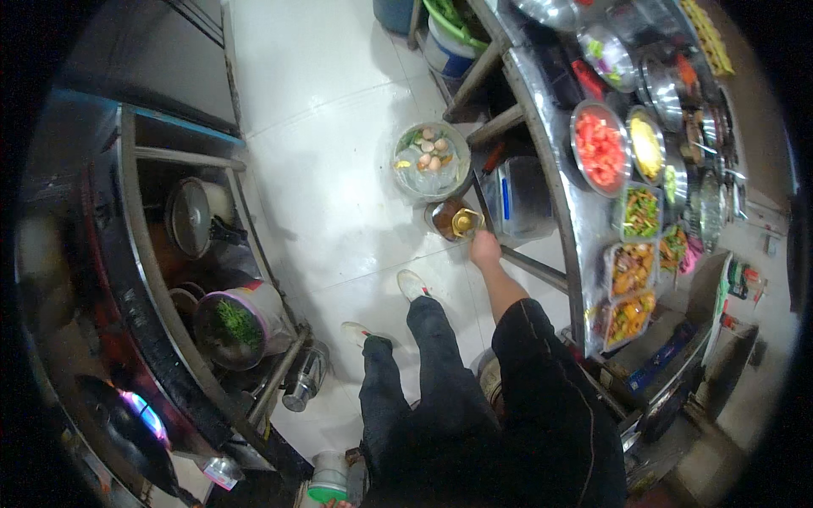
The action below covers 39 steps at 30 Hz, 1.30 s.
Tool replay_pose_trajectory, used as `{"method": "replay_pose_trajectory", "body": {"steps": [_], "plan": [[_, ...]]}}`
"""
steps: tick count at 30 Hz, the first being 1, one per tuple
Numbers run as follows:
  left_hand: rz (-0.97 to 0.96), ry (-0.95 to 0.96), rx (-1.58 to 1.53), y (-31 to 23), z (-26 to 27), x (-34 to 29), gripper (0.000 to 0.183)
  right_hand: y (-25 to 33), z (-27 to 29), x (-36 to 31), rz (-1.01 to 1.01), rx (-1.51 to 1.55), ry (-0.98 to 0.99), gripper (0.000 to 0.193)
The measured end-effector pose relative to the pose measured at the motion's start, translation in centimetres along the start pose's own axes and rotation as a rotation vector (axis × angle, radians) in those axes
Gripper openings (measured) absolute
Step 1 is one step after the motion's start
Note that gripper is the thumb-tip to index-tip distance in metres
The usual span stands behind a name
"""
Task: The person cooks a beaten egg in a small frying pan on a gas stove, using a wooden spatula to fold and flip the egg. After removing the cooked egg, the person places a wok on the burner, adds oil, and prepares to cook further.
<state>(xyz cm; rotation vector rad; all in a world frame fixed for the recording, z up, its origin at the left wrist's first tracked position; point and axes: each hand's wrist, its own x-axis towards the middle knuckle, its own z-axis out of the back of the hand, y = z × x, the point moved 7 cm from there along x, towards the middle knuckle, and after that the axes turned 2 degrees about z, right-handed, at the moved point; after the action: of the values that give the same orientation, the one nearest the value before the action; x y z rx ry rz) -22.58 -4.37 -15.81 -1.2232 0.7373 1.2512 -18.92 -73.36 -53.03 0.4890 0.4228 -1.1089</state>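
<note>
My right hand [485,249] reaches down and is closed around the handle of a plastic jug [442,218] with a yellow cap and dark brown contents. The jug is low by the floor, beside the rack's leg. Right behind it stands a clear-lined bin [410,179] with eggshells and green scraps inside. At the bottom edge a sliver of my left hand [337,504] shows near a white tub with a green rim [329,483]; its fingers are mostly cut off by the picture's edge.
On the right, a metal counter [556,157] holds bowls of chopped tomato [601,146] and yellow food [646,151], plus food trays [633,267]. On the left are a lit burner [144,415], a black wok [118,436] and a shelf with a bucket of greens [237,324].
</note>
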Motion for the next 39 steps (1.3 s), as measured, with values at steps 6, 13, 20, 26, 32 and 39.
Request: {"method": "replay_pose_trajectory", "body": {"steps": [6, 13, 20, 26, 32, 39], "plan": [[0.134, -0.078, 0.184, 2.3, -6.7, 2.4, 0.054, 1.4, -2.8, 7.7, -0.109, 0.025, 0.067, 0.06], [0.207, -0.106, 0.265, 3.4, -7.2, 2.7, 0.053, 2.4, -4.1, 8.3, 0.14, -0.22, 0.08, 0.044], [0.225, -0.113, 0.301, 3.5, -6.7, 2.7, 0.052, 2.6, -4.5, 8.9, 0.281, -0.184, -0.059, 0.036], [0.247, -0.106, 0.32, 4.0, -6.1, 2.9, 0.051, -4.4, 0.0, 11.2, 0.065, 0.453, -0.154, 0.028], [0.265, -0.09, 0.327, 4.7, -5.7, 2.7, 0.051, -5.1, -1.3, 6.6, 0.351, -0.226, -0.233, 0.017], [0.26, -0.063, 0.28, 7.3, -3.6, 1.4, 0.05, -1.0, -4.0, 3.9, 0.768, -0.472, -0.148, 0.017]]}}
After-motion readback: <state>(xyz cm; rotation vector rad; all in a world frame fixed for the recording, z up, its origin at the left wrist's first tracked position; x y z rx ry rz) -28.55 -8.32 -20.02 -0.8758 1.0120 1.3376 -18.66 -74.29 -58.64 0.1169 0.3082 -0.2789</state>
